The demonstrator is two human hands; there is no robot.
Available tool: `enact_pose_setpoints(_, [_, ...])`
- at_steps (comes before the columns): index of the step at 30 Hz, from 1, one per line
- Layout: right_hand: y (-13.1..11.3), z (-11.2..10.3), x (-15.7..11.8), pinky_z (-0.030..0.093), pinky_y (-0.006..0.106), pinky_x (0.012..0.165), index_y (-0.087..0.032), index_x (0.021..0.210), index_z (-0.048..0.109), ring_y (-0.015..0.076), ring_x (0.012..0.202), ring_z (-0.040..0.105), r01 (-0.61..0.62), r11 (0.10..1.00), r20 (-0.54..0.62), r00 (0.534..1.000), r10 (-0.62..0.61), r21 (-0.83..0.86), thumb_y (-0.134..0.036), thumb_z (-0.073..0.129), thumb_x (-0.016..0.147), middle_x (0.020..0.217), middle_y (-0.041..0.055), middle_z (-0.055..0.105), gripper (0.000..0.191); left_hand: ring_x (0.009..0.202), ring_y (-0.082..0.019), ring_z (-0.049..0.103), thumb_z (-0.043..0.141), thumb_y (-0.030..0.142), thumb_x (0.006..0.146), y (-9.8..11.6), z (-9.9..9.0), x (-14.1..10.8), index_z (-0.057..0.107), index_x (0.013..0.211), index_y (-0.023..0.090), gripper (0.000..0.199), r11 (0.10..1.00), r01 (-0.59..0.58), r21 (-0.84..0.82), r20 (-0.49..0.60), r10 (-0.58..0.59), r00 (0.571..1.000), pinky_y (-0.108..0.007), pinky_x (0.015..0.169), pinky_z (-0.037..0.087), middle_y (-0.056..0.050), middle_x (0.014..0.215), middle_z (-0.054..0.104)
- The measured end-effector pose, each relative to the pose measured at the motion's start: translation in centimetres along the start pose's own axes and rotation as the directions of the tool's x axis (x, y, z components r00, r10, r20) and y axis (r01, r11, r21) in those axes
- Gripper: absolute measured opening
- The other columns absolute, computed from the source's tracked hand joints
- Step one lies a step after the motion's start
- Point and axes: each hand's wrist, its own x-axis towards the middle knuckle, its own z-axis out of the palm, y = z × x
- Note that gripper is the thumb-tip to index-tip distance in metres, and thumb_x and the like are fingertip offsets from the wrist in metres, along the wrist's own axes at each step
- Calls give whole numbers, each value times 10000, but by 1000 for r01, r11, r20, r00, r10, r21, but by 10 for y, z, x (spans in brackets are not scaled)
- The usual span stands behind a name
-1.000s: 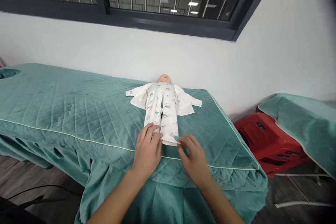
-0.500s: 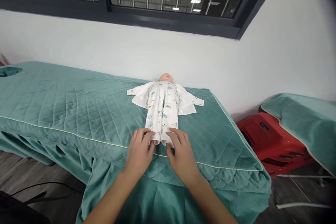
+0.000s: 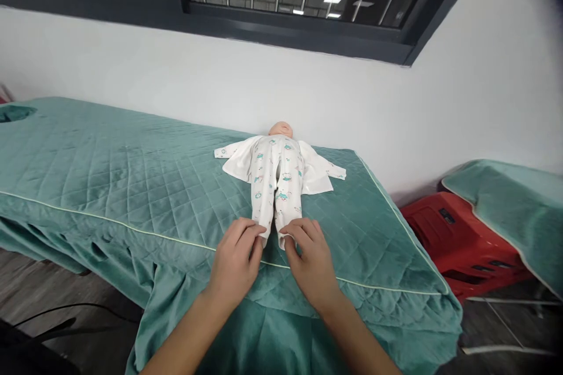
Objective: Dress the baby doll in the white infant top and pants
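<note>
A baby doll (image 3: pixel 280 129) lies on its back on the green quilted bed, head toward the wall. It wears white printed pants (image 3: pixel 288 179), and a white top (image 3: pixel 317 171) spreads open on both sides with its sleeves out. My left hand (image 3: pixel 237 255) is closed on the cuff of the pant leg on the left, thumb and fingers pinching it. My right hand (image 3: pixel 309 258) pinches the cuff of the other leg. The doll's feet cannot be seen.
The green bed (image 3: pixel 132 170) has a face hole at its far left. Behind it are a white wall (image 3: pixel 176 76) and a barred window. Red stacked stools (image 3: pixel 470 246) stand on the right, partly under a green cover (image 3: pixel 497 199). A black cable crosses the floor at lower left.
My fingers have closed on the two cuffs. The pant legs now look narrower, with a wider gap between them. The view has shifted slightly.
</note>
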Motion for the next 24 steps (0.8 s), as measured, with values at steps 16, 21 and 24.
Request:
enact_pose_setpoints(16, [97,3,38,490,444,975,-176,1119,604,244,1107,566,-122,992,-30,992,121,-42,-36,440,830,1159,118,609,360,1383,-279,437,475,177,915,-112,37,53,542,1367,132,459,975,62,213,166,-98,981,-490,1159,377,-158,1429,531])
enact_pose_setpoints(21, [137,22,69,451,446,1012,-109,1166,629,266,1130,541,-70,961,54,995,87,-268,-30,450,836,1213,160,626,384,1441,-294,377,491,188,912,-136,50,85,564,1374,162,469,951,-145,273,424,16,905,-518,1211,257,-150,1433,552])
enact_pose_setpoints(24, [140,22,69,432,446,1006,-124,1138,663,272,1129,538,-32,930,65,996,60,-366,-66,455,885,1229,151,641,332,1401,-315,432,542,219,889,-143,50,94,609,1330,190,447,934,-249,255,490,97,866,-544,1216,220,-143,1380,598])
